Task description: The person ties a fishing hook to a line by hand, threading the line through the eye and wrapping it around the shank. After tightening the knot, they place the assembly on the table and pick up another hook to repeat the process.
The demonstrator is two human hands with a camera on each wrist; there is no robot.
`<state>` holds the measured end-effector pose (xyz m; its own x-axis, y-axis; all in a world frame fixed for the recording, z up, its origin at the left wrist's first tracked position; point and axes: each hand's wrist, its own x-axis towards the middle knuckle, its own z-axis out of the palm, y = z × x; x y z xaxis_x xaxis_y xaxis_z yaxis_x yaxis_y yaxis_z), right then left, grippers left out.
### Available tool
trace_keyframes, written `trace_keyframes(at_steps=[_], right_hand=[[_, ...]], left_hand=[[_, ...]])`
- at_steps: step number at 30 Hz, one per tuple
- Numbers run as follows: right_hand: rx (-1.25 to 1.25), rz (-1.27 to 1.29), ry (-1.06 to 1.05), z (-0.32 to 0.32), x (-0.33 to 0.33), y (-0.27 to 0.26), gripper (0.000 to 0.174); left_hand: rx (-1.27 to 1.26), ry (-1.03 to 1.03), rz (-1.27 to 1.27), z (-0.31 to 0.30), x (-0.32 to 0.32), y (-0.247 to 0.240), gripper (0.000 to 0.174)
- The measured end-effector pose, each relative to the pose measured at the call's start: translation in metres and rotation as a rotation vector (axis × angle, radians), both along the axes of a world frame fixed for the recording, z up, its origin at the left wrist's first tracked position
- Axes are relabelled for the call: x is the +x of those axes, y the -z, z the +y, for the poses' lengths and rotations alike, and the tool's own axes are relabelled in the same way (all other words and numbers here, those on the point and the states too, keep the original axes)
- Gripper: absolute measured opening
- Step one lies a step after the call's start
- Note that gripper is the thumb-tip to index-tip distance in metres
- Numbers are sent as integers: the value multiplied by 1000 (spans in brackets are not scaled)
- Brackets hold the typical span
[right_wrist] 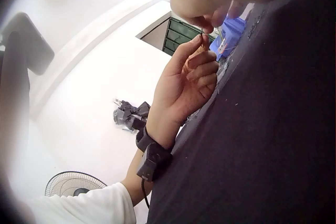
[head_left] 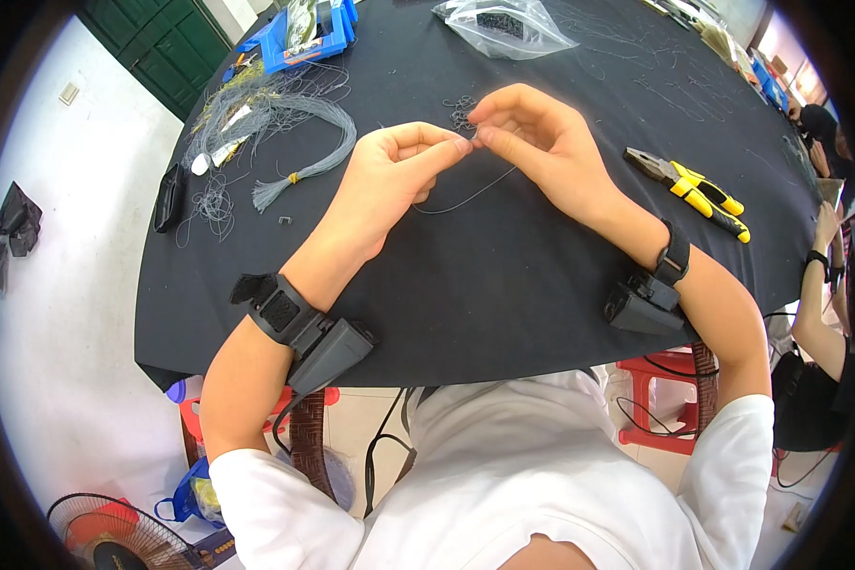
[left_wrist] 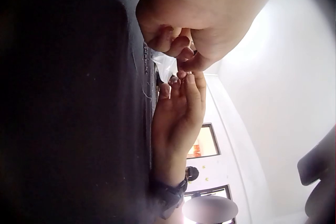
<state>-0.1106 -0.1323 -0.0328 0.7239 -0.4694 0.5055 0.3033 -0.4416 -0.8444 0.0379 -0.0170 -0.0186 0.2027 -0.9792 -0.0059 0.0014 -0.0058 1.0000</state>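
Note:
Over the black-covered table, my left hand [head_left: 389, 171] and right hand [head_left: 556, 142] meet fingertip to fingertip. Each pinches a thin grey line [head_left: 470, 201] between thumb and index finger. A slack loop of that line hangs below, from the right fingers round to beneath the left palm. A small dark bit [right_wrist: 201, 33] shows at the meeting fingertips in the right wrist view; the fingers hide most of it. The left hand's other fingers curl in toward the palm. Just behind the fingertips lies a small tangle of dark line [head_left: 460, 112].
Yellow-and-black pliers [head_left: 693, 195] lie right of my right hand. A tied bundle of grey line [head_left: 337, 119] spreads at the left, near a blue bin [head_left: 309, 43] and a black case [head_left: 169, 198]. A clear plastic bag [head_left: 508, 28] lies at the back. Another person's arm [head_left: 812, 304] shows far right.

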Motion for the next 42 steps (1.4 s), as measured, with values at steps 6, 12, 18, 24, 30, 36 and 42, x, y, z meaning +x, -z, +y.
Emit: trace_keyframes(at_steps=[6, 12, 18, 24, 30, 36, 42], right_hand=[[14, 13, 3, 0, -1, -1, 13], [23, 25, 15, 0, -1, 0, 14], [-10, 40, 9, -2, -2, 1, 16], [-52, 86, 25, -2, -3, 0, 16], [51, 99, 33, 2, -1, 2, 17], [32, 242, -28, 26, -4, -11, 20], [63, 344, -138, 33, -6, -12, 14]], left_hand=[[-6, -24, -12, 1, -2, -2, 16], [-4, -29, -25, 1, -2, -3, 15], [-17, -42, -33, 1, -2, -2, 14], [-19, -46, -55, 1, -1, -2, 14], [-16, -123, 95, 1, 2, -3, 14], [-184, 2, 344, 11, -15, -19, 12], [-229, 150, 345, 20, -28, -24, 14]])
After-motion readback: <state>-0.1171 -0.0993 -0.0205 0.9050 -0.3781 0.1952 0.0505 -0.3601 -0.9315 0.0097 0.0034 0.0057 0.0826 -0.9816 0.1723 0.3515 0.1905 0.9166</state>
